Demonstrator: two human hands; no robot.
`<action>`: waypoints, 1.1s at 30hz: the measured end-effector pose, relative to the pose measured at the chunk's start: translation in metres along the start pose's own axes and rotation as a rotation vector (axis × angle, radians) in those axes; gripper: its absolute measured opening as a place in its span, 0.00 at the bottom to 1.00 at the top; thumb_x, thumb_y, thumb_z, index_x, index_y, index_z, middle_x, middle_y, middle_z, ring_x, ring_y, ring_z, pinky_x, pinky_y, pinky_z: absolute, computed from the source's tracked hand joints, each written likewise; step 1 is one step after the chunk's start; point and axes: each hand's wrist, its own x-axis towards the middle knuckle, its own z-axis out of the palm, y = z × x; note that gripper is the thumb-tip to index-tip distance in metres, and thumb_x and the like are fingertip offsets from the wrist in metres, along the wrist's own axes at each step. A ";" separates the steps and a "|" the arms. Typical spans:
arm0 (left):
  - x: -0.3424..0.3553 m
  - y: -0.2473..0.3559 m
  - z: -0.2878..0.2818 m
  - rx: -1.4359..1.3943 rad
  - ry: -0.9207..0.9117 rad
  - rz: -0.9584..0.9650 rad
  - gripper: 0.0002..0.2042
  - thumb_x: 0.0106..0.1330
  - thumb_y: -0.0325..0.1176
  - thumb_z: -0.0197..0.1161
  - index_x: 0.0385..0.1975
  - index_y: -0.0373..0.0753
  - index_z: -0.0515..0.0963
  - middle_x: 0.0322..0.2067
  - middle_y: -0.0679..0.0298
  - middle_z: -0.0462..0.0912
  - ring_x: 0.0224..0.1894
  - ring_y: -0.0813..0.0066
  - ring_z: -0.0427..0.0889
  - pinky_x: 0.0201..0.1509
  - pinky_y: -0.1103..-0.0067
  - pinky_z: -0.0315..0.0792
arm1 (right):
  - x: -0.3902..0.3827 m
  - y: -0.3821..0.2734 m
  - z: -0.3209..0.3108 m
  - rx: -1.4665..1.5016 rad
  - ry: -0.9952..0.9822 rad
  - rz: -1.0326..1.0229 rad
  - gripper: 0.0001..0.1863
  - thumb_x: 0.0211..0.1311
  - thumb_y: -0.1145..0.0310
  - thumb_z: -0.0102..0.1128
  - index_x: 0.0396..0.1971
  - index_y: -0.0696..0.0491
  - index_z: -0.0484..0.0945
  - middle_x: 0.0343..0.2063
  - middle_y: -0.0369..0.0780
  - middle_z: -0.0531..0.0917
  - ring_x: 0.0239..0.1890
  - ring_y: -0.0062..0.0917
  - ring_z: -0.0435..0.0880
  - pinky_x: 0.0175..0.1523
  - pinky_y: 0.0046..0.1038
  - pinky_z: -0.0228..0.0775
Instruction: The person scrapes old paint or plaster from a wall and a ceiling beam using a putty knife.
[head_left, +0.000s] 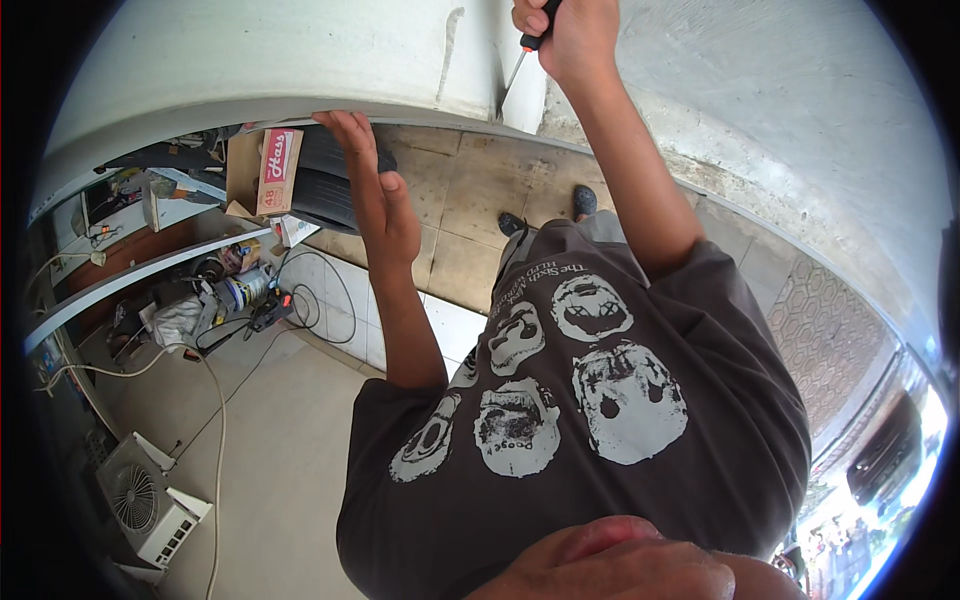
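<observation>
My right hand (pixel 580 40) is raised at the top, its fingers wrapped round a screwdriver (pixel 541 28) with a black handle and an orange collar. The thin metal shaft slants down and left, its tip close to a narrow gap beside a small white tapered piece (pixel 525 100). Whether the tip touches anything I cannot tell. On the left, my left hand (pixel 375 190) is open, fingers stretched up, with the fingertips at the lower edge of a large white panel (pixel 330 50). A dark smudge marks that panel near the screwdriver.
Beyond my left hand stand a cardboard box (pixel 243 170) and dark tyres (pixel 325 180). Shelving (pixel 150 270) holds tools and tangled cables (pixel 300 300). At the lower left is a white unit with a round fan grille (pixel 135 498). A grey wall (pixel 760 90) rises at right, above tiled floor (pixel 450 200).
</observation>
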 end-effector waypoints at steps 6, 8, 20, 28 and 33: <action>0.001 -0.002 0.002 -0.023 0.014 0.024 0.42 0.78 0.64 0.33 0.79 0.38 0.37 0.79 0.45 0.28 0.80 0.46 0.38 0.80 0.55 0.47 | 0.001 -0.001 0.003 0.002 -0.023 -0.012 0.26 0.80 0.43 0.44 0.25 0.47 0.67 0.14 0.30 0.68 0.11 0.14 0.62 0.15 0.22 0.55; 0.001 -0.001 0.002 -0.022 0.007 0.026 0.42 0.78 0.64 0.33 0.79 0.37 0.38 0.79 0.45 0.28 0.80 0.46 0.37 0.80 0.55 0.47 | 0.001 0.000 0.004 -0.048 0.011 0.007 0.26 0.80 0.43 0.43 0.25 0.47 0.67 0.13 0.31 0.68 0.11 0.15 0.63 0.14 0.22 0.55; 0.002 -0.001 0.004 -0.072 0.027 0.035 0.40 0.79 0.61 0.33 0.79 0.37 0.39 0.79 0.47 0.27 0.81 0.49 0.35 0.81 0.55 0.46 | -0.006 0.008 0.005 -0.050 0.008 -0.022 0.27 0.80 0.44 0.44 0.24 0.47 0.67 0.12 0.31 0.69 0.10 0.15 0.63 0.13 0.23 0.55; 0.000 -0.004 0.001 -0.097 0.023 0.012 0.39 0.80 0.61 0.33 0.79 0.37 0.40 0.79 0.47 0.28 0.81 0.50 0.39 0.81 0.57 0.47 | -0.017 -0.019 -0.008 -0.150 -0.270 0.072 0.24 0.80 0.45 0.47 0.28 0.50 0.71 0.15 0.32 0.73 0.12 0.15 0.66 0.16 0.22 0.59; 0.000 -0.006 0.002 -0.097 0.052 0.014 0.38 0.80 0.60 0.34 0.79 0.38 0.43 0.79 0.47 0.32 0.81 0.50 0.41 0.81 0.58 0.48 | -0.045 -0.026 -0.055 -1.033 -0.615 -0.069 0.12 0.66 0.58 0.69 0.39 0.51 0.81 0.22 0.36 0.81 0.23 0.21 0.79 0.31 0.25 0.72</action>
